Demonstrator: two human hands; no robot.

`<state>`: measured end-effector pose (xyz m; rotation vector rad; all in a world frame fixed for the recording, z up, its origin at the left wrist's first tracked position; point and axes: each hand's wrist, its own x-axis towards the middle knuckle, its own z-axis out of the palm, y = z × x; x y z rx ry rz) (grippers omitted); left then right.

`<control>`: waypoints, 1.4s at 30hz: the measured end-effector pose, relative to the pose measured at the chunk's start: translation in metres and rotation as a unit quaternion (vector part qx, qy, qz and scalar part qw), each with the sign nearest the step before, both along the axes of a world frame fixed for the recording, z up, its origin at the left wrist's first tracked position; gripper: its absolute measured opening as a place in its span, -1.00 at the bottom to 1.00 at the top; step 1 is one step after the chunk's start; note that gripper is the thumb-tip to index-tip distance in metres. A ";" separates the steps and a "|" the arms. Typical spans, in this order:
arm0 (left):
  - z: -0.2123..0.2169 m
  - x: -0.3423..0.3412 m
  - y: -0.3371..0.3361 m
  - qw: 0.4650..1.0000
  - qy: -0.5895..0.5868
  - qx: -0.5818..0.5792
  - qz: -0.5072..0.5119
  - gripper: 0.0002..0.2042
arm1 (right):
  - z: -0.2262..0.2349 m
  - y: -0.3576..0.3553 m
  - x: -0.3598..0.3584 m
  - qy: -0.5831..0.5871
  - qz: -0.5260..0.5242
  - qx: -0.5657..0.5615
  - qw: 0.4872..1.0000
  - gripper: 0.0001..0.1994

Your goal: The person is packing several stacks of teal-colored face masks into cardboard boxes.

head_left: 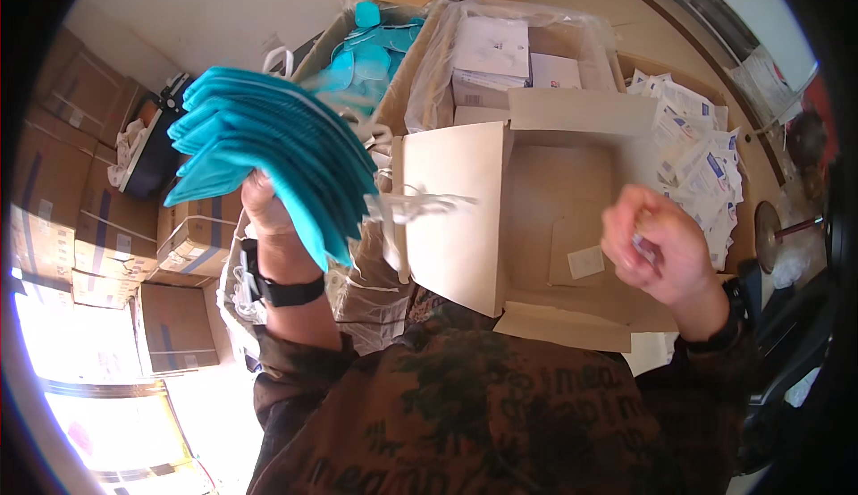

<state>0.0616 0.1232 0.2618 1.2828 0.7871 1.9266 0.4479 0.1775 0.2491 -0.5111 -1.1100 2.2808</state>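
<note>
My left hand [259,198] is closed around a thick stack of teal folded face masks [268,138], held up at the left. White strings trail from the masks' right end toward an open cardboard carton [559,200]. Inside that carton only a small white slip [586,263] shows at the bottom. My right hand [657,245] hovers over the carton's right side, its fingers curled in and slightly blurred. Whether something small is pinched in it, I cannot make out.
Behind stand a box of teal pieces [362,62] and a plastic-lined box with white flat boxes [492,48]. White printed packets [702,164] fill a box at the right. Stacked brown cartons [98,191] line the left wall. A round-based metal stand [769,236] is far right.
</note>
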 end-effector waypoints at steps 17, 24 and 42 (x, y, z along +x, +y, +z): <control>-0.038 0.059 0.010 0.956 -0.267 -0.011 -0.121 -0.59 | 0.004 0.015 -0.092 -0.052 0.094 0.091 0.990 -0.67; -0.009 0.087 0.013 0.957 -0.246 0.039 -0.151 -0.62 | 0.008 0.008 -0.108 -0.064 0.093 0.233 0.966 -0.71; 0.003 0.108 0.023 0.978 -0.171 0.054 -0.105 -0.67 | -0.001 0.000 -0.109 -0.069 0.108 0.184 0.975 -0.81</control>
